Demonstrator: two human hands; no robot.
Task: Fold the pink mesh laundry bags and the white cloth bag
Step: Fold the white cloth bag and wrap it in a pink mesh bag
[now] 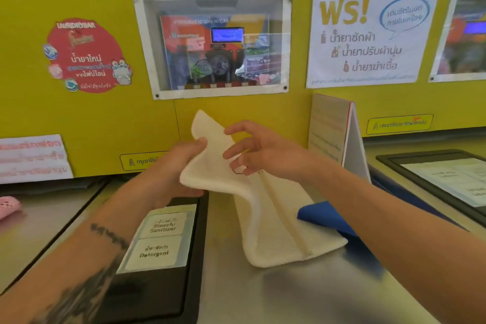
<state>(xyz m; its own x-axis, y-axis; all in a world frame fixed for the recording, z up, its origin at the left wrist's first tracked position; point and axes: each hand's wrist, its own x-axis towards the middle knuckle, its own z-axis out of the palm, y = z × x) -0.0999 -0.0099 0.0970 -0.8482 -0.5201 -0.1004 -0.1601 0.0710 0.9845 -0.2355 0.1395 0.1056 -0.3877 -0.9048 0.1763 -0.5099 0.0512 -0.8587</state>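
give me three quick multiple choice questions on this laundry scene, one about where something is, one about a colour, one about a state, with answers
1. Where does the pink mesh laundry bag lie?
A. at the far left edge of the machine top
B. under the white cloth bag
C. in the right hand

2. What colour is the flat item under the low end of the white cloth bag?
A. red
B. blue
C. green

3. How is the white cloth bag held?
A. flat on the top, untouched
B. pinched by the left hand, upper end lifted, low end resting on the top
C. clamped in the right fist

Answers:
1 A: the pink mesh laundry bag peeks in at the left edge.
2 B: the blue flat item lies beneath the cloth.
3 B: the left hand grips the white cloth bag, while the right hand has its fingers spread open.
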